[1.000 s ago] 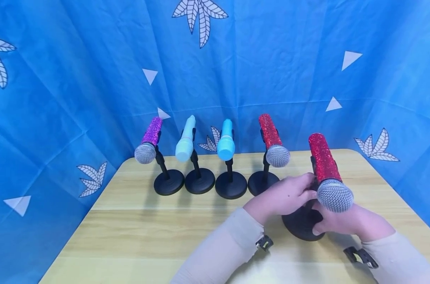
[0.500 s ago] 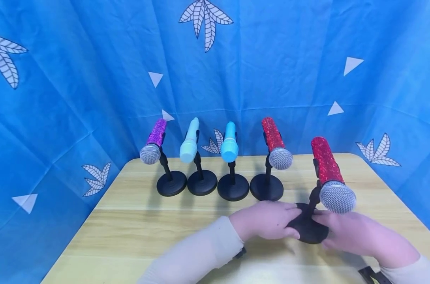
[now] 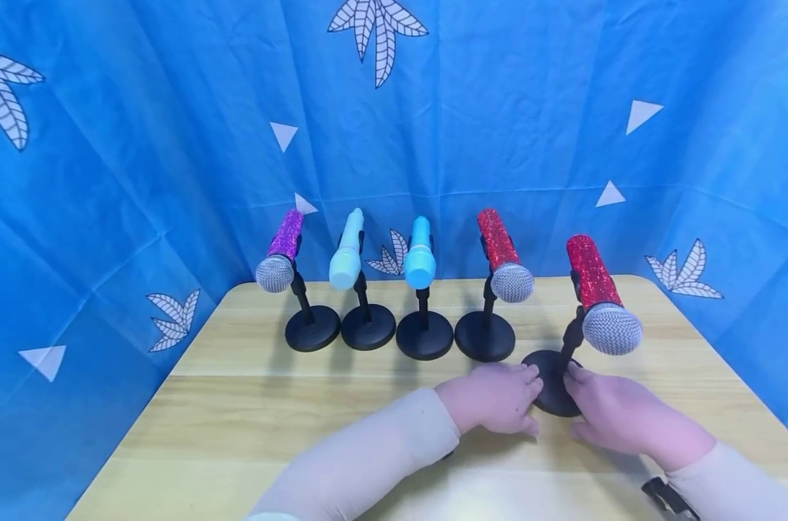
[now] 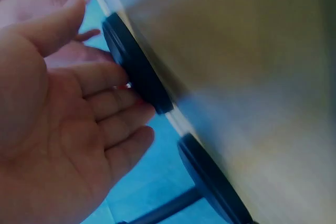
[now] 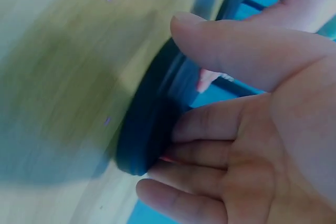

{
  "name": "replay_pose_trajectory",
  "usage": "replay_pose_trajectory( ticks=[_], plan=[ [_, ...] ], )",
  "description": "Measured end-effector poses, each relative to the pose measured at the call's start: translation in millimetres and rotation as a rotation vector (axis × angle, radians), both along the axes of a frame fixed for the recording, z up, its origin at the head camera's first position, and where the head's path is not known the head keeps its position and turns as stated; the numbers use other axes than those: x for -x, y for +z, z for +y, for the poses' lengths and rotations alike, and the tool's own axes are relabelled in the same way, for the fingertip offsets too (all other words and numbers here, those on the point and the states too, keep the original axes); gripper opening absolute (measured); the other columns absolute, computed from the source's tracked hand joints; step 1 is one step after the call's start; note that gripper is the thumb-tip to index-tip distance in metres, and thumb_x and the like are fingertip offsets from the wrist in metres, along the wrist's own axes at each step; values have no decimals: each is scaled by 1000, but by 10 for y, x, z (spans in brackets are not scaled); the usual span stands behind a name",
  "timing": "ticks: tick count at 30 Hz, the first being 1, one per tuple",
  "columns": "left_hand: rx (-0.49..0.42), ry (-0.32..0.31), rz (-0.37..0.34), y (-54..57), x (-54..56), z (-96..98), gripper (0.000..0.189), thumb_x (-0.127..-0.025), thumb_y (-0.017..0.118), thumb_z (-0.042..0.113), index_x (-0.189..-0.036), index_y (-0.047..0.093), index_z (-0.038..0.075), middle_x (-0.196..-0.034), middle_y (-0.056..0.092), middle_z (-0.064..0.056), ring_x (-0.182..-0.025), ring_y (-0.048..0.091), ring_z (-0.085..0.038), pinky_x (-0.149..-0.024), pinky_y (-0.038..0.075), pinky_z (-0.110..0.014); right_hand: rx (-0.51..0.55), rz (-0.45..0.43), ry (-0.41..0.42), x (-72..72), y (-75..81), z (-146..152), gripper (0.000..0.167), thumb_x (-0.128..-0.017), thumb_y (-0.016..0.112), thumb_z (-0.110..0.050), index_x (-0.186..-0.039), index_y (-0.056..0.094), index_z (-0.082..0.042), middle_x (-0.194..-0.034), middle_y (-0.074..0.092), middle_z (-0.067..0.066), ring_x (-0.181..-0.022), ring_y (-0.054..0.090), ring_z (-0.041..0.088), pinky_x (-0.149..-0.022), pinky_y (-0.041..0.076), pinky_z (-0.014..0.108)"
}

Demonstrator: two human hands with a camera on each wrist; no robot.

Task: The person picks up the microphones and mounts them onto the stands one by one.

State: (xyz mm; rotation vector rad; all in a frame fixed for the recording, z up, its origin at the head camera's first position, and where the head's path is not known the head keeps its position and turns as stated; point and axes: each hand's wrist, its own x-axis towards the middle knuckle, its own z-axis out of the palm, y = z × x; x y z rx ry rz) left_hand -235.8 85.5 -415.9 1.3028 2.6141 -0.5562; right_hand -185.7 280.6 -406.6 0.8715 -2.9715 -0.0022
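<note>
At the right of the head view, a red glitter microphone with a silver mesh head rests tilted in a black desk stand. Its round base is on the table between both hands. My left hand lies at the base's left side, and in the left wrist view its nearly straight fingers meet the base rim. My right hand is at the right side of the base. In the right wrist view its fingers lie extended along the base edge, thumb apart from them.
Left of it a row of stands holds a second red glitter microphone, a blue one, a pale mint one and a purple glitter one. A blue patterned curtain surrounds the wooden table.
My left hand has come down from the stand's pole to the base's left side. The stand has slid back and slightly left over the last half second, both hands following it.
</note>
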Motion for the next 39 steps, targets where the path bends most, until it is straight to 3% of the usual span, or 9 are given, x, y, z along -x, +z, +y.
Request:
replay_pose_trajectory(
  ticks=[8,17,24,30,35,39],
  plan=[
    [19,25,-56,44,374,81,68,-101,36,66,-159,33,29,-164,25,11,-148,24,-6,-117,22,-24,5,28,8,278,-38,27,63,-72,80,-23,-119,64,15,-126,59,33,-98,68,44,-75,58,49],
    [-29,175,-119,30,606,193,68,-99,38,70,-157,32,37,-163,26,16,-145,28,-1,-111,34,-25,71,-170,-35,633,6,139,59,-76,75,-12,-127,61,14,-132,55,37,-106,64,51,-88,53,57],
    [-43,223,-105,22,720,273,70,-96,43,73,-157,32,40,-163,25,17,-144,31,-2,-109,37,-25,141,-228,-19,846,5,276,54,-82,71,-5,-132,58,13,-136,52,37,-114,59,52,-93,49,60],
    [-85,263,-120,19,765,243,69,-96,46,71,-156,35,39,-163,26,16,-143,34,-3,-108,37,-24,153,-169,-1,947,-62,260,53,-81,72,-7,-130,60,12,-134,54,36,-112,61,52,-91,50,59],
    [-107,262,-94,-27,786,195,72,-95,49,71,-156,39,34,-162,29,14,-142,35,-4,-106,40,-26,170,-122,-44,977,-135,209,56,-83,75,-14,-131,59,12,-134,55,36,-112,60,53,-92,49,60],
    [-184,270,-187,-34,763,58,73,-95,48,71,-155,41,31,-162,30,14,-146,29,-4,-111,35,-25,177,-84,-91,921,-149,217,51,-85,76,-18,-128,63,7,-125,63,29,-111,62,50,-91,49,61]
  ],
)
